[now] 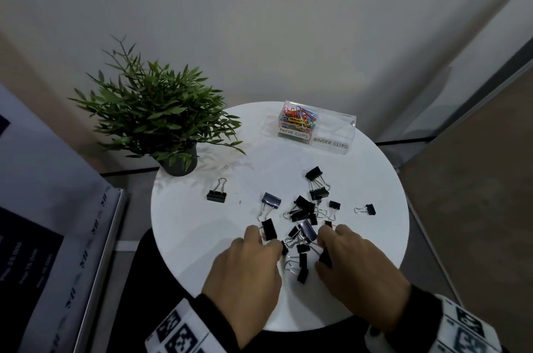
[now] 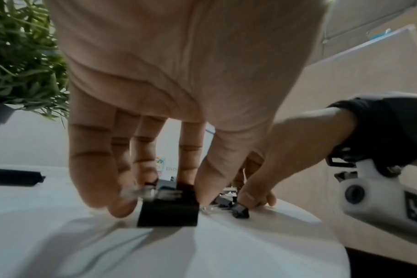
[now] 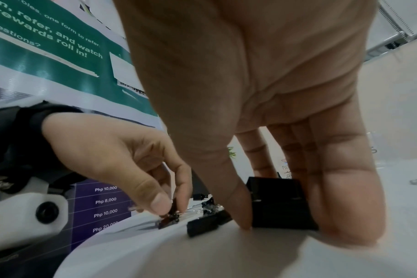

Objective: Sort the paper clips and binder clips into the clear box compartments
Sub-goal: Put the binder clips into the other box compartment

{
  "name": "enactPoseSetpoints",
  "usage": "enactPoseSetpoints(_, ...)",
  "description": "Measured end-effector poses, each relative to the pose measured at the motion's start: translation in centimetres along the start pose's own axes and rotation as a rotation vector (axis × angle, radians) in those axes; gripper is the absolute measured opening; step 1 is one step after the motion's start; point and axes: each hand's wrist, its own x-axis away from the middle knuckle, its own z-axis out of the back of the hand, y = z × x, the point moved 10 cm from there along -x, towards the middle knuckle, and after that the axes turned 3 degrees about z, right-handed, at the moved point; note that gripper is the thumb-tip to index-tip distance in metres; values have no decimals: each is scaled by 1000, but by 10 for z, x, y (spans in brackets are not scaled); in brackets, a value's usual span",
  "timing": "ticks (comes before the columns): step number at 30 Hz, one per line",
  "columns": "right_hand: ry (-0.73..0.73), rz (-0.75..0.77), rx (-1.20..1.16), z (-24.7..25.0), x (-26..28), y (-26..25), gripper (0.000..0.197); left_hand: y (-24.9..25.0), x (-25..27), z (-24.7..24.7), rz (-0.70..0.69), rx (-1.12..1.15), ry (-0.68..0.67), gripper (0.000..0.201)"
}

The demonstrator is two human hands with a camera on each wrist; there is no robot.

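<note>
Several black binder clips (image 1: 302, 208) lie scattered on the round white table (image 1: 202, 237). At the near edge of the pile, my left hand (image 1: 277, 249) pinches a black binder clip (image 2: 169, 212) between thumb and fingers, and the clip still touches the table. My right hand (image 1: 323, 251) grips another black binder clip (image 3: 279, 205) in the same way, low on the tabletop. The clear box (image 1: 331, 133) stands at the back. Its left compartment holds coloured paper clips (image 1: 300, 119). The right compartment, labelled BINDER CLIPS, looks empty.
A potted green plant (image 1: 155, 119) stands at the table's back left. One binder clip (image 1: 217, 195) lies apart on the left, another (image 1: 369, 209) apart on the right. A printed banner (image 1: 43, 237) stands left of the table.
</note>
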Motion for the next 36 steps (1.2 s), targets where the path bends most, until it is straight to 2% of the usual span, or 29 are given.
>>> enactPoseSetpoints(5,9,-34,-15,-2,1,6,14,0,0,-16,3,-48,-76,20)
enactPoseSetpoints(10,38,-69,-55,0,4,14,19,-6,-3,-19,-21,-26,-107,26)
enactPoseSetpoints(14,37,-64,-61,6,5,20,15,-3,-15,9,-63,46,-95,25)
enactPoseSetpoints(19,75,-34,-89,25,6,26,12,25,-74,77,-159,85,28,24)
enactPoseSetpoints(24,155,-51,-184,47,6,45,19,74,-167,108,-246,114,110,29)
enactPoseSetpoints(26,198,-85,-262,57,5,58,25,93,-193,112,-263,130,126,27)
enactPoseSetpoints(29,273,-114,-358,81,0,72,19,111,-219,109,-260,123,145,25)
enactPoseSetpoints(36,502,-152,-480,139,-40,109,26,113,-249,73,-195,121,119,25)
